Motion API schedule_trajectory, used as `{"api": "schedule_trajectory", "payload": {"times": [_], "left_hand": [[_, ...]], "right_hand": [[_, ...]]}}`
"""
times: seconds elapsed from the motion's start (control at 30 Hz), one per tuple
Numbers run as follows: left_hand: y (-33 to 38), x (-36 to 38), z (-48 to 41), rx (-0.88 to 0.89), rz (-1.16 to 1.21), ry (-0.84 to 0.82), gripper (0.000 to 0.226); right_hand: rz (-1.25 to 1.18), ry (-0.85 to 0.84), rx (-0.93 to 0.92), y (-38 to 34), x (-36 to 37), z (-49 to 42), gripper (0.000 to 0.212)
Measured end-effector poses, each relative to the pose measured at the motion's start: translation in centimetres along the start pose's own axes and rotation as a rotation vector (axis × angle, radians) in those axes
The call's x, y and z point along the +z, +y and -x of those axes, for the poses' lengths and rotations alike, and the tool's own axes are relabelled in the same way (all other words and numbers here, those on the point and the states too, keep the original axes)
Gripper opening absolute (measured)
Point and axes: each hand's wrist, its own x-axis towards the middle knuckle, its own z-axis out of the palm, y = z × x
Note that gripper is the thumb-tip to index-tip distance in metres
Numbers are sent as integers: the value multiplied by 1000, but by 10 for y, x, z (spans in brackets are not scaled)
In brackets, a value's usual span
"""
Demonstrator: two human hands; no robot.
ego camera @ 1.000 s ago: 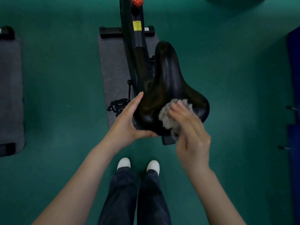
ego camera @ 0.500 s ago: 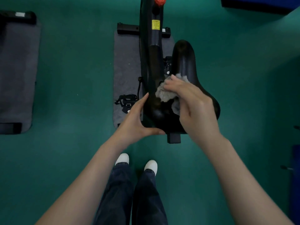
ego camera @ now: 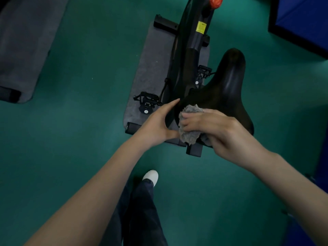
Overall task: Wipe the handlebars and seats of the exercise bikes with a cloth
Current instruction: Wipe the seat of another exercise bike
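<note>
Your left hand (ego camera: pixel 156 125) braces the rear left edge of the seat (ego camera: pixel 229 86), fingers (ego camera: pixel 168 105) straight and pressed together, probably to keep it steady. Your right hand (ego camera: pixel 218 128) pinches the bunched cloth (ego camera: pixel 190 134) under curled fingers and presses it on the seat's rear.

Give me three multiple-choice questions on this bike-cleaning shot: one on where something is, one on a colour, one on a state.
1. Where is the cloth? A on the floor; B on the back of the seat; C over a pedal.
2. What colour is the knob? A orange-red; B blue; C white.
3. What is the right hand doing? A hanging empty; B pointing; C holding the cloth.
Answers: B, it is pressed on the seat's rear; A, it shows orange-red at the top; C, its fingers curl over the cloth.
</note>
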Motion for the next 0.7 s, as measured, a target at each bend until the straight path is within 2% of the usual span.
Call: {"api": "schedule_trajectory", "payload": {"times": [0.13,0.23,0.33,0.43,0.5,0.6,0.7], "left_hand": [[5,-3,1,4,-46,4,108],[13,-6,3,-4,-106,12,117],[18,-7,5,-4,-124,9,115],[19,-6,5,-5,-126,6,114],[19,-5,5,-11,-128,9,114],[17,-4,4,-8,-121,14,109],[17,-4,5,14,-128,31,94]], "right_hand": [[-34,139,8,-6,15,28,35],[-121,324,135,-13,22,65,41],[-200,696,435,-13,30,90,45],[-279,1100,761,12,40,102,36],[-379,1294,887,34,44,97,32],[-562,1470,907,57,49,72,35],[-631,1536,881,65,60,61,38]]}}
